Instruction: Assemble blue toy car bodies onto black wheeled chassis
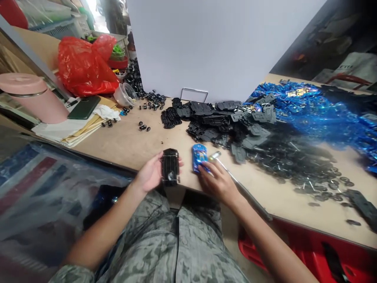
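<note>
Wide wooden counter [132,141], black chassis plates [218,122] heaped at the back, shiny blue shells [312,106] piled far right. Left hand [150,173] grips a black car base [170,166] at the near edge, fingers curled around it. Right hand [219,181] presses fingertips onto a blue car body [199,156] lying just beside.

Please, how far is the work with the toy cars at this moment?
Done: no finished cars can be made out on the table. In hand: the left hand holds a black chassis; the right hand touches a blue car body. Left: a large pile of black chassis plates, loose axles with wheels and a heap of blue bodies remain unassembled.
</note>
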`<action>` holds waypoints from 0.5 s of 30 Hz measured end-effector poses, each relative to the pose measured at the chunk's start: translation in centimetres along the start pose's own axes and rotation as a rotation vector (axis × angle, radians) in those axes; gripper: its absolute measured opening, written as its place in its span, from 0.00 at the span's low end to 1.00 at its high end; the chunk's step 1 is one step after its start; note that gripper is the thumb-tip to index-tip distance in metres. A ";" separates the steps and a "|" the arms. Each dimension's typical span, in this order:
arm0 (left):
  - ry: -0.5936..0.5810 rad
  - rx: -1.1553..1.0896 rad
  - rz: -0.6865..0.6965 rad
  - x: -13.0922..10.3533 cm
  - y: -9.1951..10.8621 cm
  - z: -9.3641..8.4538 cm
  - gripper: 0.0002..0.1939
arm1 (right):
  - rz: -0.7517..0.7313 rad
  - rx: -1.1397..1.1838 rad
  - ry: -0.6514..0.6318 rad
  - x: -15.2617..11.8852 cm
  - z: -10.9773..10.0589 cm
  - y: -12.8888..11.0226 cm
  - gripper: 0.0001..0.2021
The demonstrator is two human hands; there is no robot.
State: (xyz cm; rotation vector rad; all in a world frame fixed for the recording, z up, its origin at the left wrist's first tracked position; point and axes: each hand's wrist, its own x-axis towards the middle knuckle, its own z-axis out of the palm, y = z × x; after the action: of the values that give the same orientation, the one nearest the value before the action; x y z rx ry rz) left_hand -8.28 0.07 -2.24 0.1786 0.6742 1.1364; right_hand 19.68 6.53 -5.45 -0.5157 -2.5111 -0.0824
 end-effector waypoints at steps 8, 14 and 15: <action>0.037 -0.018 -0.022 1.0 -2.2 1.2 0.20 | 0.077 0.090 0.261 0.9 -3.5 -4.0 0.32; 0.129 -0.097 -0.010 2.2 -3.4 1.7 0.15 | -0.039 0.147 0.132 1.4 -3.2 -6.7 0.29; 0.121 -0.109 -0.007 2.3 -3.5 1.8 0.15 | -0.059 0.141 0.137 1.4 -3.0 -6.9 0.28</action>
State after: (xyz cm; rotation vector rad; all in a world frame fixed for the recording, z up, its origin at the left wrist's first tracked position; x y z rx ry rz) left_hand -3.93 1.00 -3.33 0.0144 0.7169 1.1808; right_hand 17.53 0.20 -1.81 -0.3664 -2.3774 0.0357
